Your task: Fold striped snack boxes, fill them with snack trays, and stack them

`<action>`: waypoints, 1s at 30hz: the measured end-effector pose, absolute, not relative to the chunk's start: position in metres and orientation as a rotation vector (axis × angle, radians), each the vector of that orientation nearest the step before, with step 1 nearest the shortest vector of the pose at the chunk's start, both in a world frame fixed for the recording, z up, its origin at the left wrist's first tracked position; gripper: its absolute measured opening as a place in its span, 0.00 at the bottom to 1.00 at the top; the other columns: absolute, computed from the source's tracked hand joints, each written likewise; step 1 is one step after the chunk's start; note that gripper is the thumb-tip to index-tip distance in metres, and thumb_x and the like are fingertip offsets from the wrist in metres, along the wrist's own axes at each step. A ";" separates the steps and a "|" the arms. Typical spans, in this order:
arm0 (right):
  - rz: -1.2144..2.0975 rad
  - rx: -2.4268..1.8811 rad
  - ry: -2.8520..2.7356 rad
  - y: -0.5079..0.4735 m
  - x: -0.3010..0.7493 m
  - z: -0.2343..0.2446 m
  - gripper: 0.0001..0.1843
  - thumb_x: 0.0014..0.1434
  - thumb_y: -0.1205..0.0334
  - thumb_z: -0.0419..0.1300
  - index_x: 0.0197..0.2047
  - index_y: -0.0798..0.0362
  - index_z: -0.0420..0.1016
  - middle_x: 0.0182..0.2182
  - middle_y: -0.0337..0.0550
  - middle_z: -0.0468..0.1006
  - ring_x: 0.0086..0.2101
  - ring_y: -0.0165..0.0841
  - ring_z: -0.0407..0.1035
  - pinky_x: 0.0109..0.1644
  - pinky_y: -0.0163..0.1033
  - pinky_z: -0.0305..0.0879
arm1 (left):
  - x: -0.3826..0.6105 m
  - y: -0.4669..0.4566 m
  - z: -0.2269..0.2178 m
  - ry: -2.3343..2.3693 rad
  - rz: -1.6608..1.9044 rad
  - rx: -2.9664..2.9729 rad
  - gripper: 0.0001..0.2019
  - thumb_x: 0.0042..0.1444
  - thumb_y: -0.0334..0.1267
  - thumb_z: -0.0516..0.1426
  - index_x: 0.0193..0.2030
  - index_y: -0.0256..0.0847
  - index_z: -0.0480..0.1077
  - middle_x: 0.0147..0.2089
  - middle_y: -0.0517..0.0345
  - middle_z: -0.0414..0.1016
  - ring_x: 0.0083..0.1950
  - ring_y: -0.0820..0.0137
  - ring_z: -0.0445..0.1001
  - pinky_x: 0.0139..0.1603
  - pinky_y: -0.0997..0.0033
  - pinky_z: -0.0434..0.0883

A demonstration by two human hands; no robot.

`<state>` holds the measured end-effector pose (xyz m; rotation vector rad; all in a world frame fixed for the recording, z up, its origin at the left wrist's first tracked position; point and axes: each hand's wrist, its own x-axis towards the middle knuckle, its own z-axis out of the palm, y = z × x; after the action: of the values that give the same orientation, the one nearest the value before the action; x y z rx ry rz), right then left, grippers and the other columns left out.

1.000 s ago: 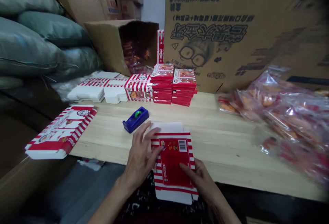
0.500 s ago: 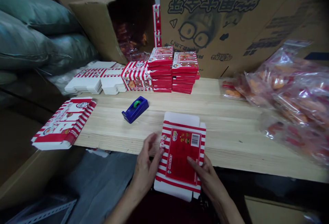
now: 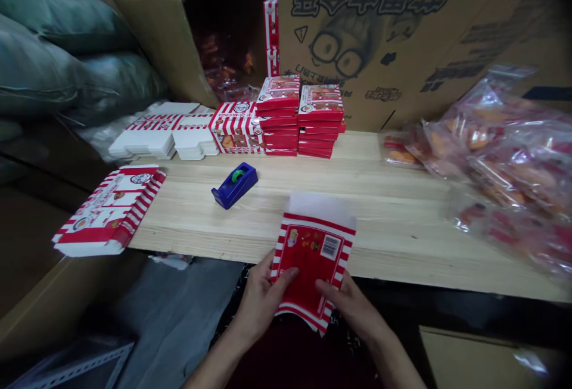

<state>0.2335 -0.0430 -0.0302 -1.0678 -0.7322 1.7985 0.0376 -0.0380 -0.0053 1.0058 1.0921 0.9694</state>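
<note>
A red-and-white striped carton [image 3: 308, 264] with a barcode is between my hands at the table's front edge, its printed red panel facing up. My left hand [image 3: 263, 293] grips its left side, thumb on the red panel and fingers beneath. On the right side, my right hand [image 3: 351, 302] holds it the same way. A white flap [image 3: 319, 207] extends from the far end. The near end bends downward. Beyond it on the table sits a blue tape dispenser [image 3: 235, 185] with a green core. Another striped carton [image 3: 109, 210] lies at the table's left edge.
Stacked red boxes [image 3: 322, 106] stand at the back, beside flat white-and-red cartons [image 3: 147, 136]. Clear bags of orange items [image 3: 504, 162] pile up on the right. Behind are an open cardboard box [image 3: 156, 37] and a big printed carton [image 3: 415, 49]. Green sacks [image 3: 58, 25] fill the left.
My left hand has closed on the carton's left side, its thumb now over the panel. The carton's near end has folded under and its side flaps no longer show.
</note>
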 end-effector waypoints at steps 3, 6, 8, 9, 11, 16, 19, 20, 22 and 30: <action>1.881 -0.911 -0.887 -0.034 0.253 -0.023 0.40 0.42 0.43 0.80 0.57 0.46 0.79 0.51 0.48 0.85 0.54 0.50 0.78 0.59 0.54 0.72 | 0.033 -0.036 -0.010 1.047 0.969 0.889 0.16 0.60 0.44 0.66 0.53 0.40 0.76 0.49 0.49 0.85 0.45 0.59 0.83 0.49 0.61 0.78; 1.875 -0.882 -0.943 -0.028 0.264 -0.017 0.35 0.48 0.44 0.77 0.58 0.44 0.79 0.55 0.48 0.83 0.58 0.49 0.75 0.60 0.54 0.72 | 0.032 -0.036 -0.010 1.064 0.940 0.875 0.17 0.59 0.43 0.67 0.52 0.40 0.76 0.49 0.49 0.84 0.49 0.57 0.82 0.49 0.61 0.78; 1.859 -0.914 -0.920 -0.028 0.265 -0.017 0.29 0.57 0.45 0.72 0.60 0.41 0.78 0.59 0.47 0.81 0.60 0.46 0.73 0.61 0.54 0.71 | 0.033 -0.038 -0.012 1.087 0.945 0.865 0.18 0.58 0.44 0.67 0.53 0.41 0.76 0.49 0.49 0.84 0.52 0.55 0.82 0.52 0.60 0.78; 1.853 -0.933 -0.892 -0.028 0.264 -0.020 0.27 0.60 0.46 0.70 0.61 0.40 0.77 0.61 0.46 0.79 0.61 0.45 0.72 0.62 0.54 0.71 | 0.034 -0.039 -0.014 1.095 0.946 0.859 0.19 0.58 0.44 0.67 0.54 0.42 0.76 0.50 0.49 0.84 0.53 0.55 0.81 0.53 0.59 0.78; 1.830 -0.967 -0.830 -0.029 0.263 -0.027 0.27 0.62 0.48 0.68 0.64 0.38 0.74 0.62 0.45 0.78 0.60 0.44 0.73 0.61 0.54 0.71 | 0.035 -0.041 -0.019 1.092 0.928 0.848 0.19 0.58 0.44 0.67 0.55 0.43 0.76 0.51 0.49 0.84 0.53 0.55 0.81 0.53 0.57 0.78; 1.789 -0.979 -0.783 -0.029 0.259 -0.044 0.33 0.61 0.49 0.70 0.67 0.41 0.69 0.59 0.48 0.81 0.59 0.45 0.74 0.62 0.54 0.71 | 0.031 -0.033 -0.025 1.065 0.960 0.927 0.21 0.60 0.43 0.66 0.59 0.44 0.74 0.57 0.48 0.81 0.55 0.57 0.81 0.58 0.57 0.76; 1.830 -0.967 -0.816 -0.033 0.258 -0.047 0.31 0.62 0.50 0.69 0.67 0.41 0.70 0.60 0.49 0.79 0.61 0.45 0.72 0.65 0.55 0.68 | 0.023 -0.016 -0.017 1.086 1.167 0.998 0.26 0.62 0.42 0.64 0.66 0.47 0.67 0.62 0.49 0.78 0.61 0.60 0.77 0.65 0.59 0.71; 1.849 -0.955 -0.823 -0.036 0.259 -0.048 0.31 0.63 0.51 0.68 0.67 0.41 0.69 0.62 0.50 0.78 0.62 0.45 0.72 0.66 0.56 0.67 | 0.020 -0.010 -0.014 1.099 1.197 1.014 0.25 0.62 0.42 0.64 0.66 0.46 0.68 0.61 0.48 0.78 0.61 0.61 0.77 0.65 0.59 0.71; 1.888 -0.934 -0.815 -0.041 0.262 -0.051 0.31 0.64 0.52 0.68 0.68 0.39 0.69 0.63 0.50 0.76 0.62 0.44 0.72 0.67 0.57 0.65 | 0.015 -0.002 -0.011 1.124 1.181 1.022 0.22 0.61 0.43 0.65 0.61 0.42 0.72 0.56 0.47 0.81 0.57 0.61 0.80 0.60 0.61 0.74; 1.943 -1.090 -0.811 -0.057 0.269 -0.064 0.32 0.58 0.48 0.72 0.64 0.38 0.74 0.60 0.48 0.80 0.59 0.47 0.74 0.64 0.60 0.68 | 0.011 -0.004 -0.036 1.184 1.029 1.119 0.15 0.65 0.49 0.60 0.44 0.38 0.78 0.36 0.56 0.79 0.36 0.69 0.73 0.39 0.72 0.69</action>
<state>0.2687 -0.0570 -0.0639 -1.0897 -0.8110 1.9429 0.0108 -0.0037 -0.0362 1.1188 1.1840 1.0288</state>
